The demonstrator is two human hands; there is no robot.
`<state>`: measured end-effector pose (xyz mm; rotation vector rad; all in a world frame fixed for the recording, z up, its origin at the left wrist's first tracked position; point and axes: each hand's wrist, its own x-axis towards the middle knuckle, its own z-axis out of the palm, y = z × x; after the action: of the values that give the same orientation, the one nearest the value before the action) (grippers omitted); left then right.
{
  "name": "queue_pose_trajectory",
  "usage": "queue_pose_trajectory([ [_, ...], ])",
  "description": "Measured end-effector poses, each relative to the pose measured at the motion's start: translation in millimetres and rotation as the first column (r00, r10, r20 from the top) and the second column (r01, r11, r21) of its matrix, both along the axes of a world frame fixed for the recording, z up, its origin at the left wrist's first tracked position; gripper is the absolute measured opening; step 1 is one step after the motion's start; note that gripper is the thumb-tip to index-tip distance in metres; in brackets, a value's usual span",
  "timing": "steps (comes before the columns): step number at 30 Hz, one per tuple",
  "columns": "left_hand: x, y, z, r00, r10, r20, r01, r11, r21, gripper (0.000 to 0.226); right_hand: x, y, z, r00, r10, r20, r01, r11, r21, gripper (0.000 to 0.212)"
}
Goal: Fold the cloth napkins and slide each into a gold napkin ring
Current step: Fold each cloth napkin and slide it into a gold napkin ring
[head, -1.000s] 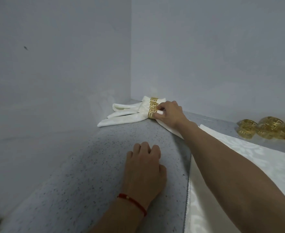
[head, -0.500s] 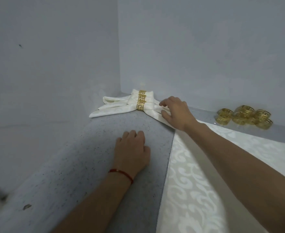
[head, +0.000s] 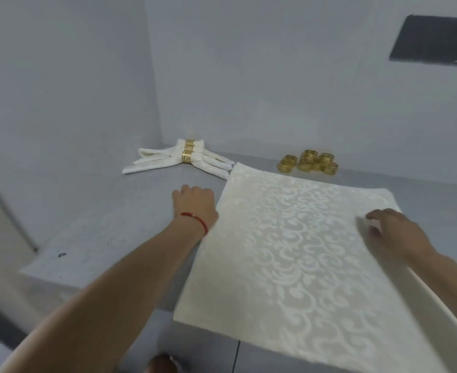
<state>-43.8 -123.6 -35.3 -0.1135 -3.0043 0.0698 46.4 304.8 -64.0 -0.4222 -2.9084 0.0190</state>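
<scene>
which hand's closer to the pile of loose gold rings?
Right, narrowly. Right hand rests on the flat napkin's right edge, below-right of the loose gold rings. Left hand lies on the counter, farther left.

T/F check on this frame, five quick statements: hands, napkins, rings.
1. The left hand rests on the bare counter, beside the flat napkin. True.
2. The right hand holds a gold ring. False: its fingers are on the flat napkin's right edge.
3. The loose rings sit near the back wall. True.
4. No napkins are ringed yet. False: a pile of ringed napkins lies in the corner.
5. The flat napkin is plain. False: it has a scroll pattern.
</scene>
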Motion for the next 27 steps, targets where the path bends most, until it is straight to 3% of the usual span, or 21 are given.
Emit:
queue_pose_trajectory([
  [3,53.2,59.6,1.1,0.986,-0.15,-0.078,0.144,0.987,-0.07,0.03,17.0,12.1,-2.4,0.992,-0.108,0.071,0.114,0.99,-0.087,0.04],
  [8,108.2,107.8,-19.7,0.98,-0.196,0.021,0.196,0.96,-0.198,0.026,33.6,-8.1,-0.3,0.984,-0.148,0.096,0.153,0.987,-0.051,0.028],
  [19,125.9,114.6,-17.2,0.981,-0.194,-0.012,0.192,0.979,-0.068,0.036,40.0,-16.5,-0.4,0.994,-0.024,-0.103,0.045,0.976,0.211,0.009],
  [23,128.2,124.6,-17.8,0.98,-0.186,-0.067,0.168,0.964,-0.205,0.033,43.6,-5.0,2.4,0.998,-0.01,-0.068,0.026,0.969,0.244,0.014],
  [25,127.3,130.5,-19.1,0.961,-0.255,-0.107,0.217,0.936,-0.278,0.03,50.4,8.4,1.4,0.999,-0.01,-0.036,0.019,0.971,0.239,0.019],
  [27,121.2,132.9,-18.0,0.925,-0.362,-0.117,0.308,0.893,-0.329,0.028,65.8,21.5,0.9,1.0,0.001,-0.02,0.005,0.957,0.289,0.01],
])
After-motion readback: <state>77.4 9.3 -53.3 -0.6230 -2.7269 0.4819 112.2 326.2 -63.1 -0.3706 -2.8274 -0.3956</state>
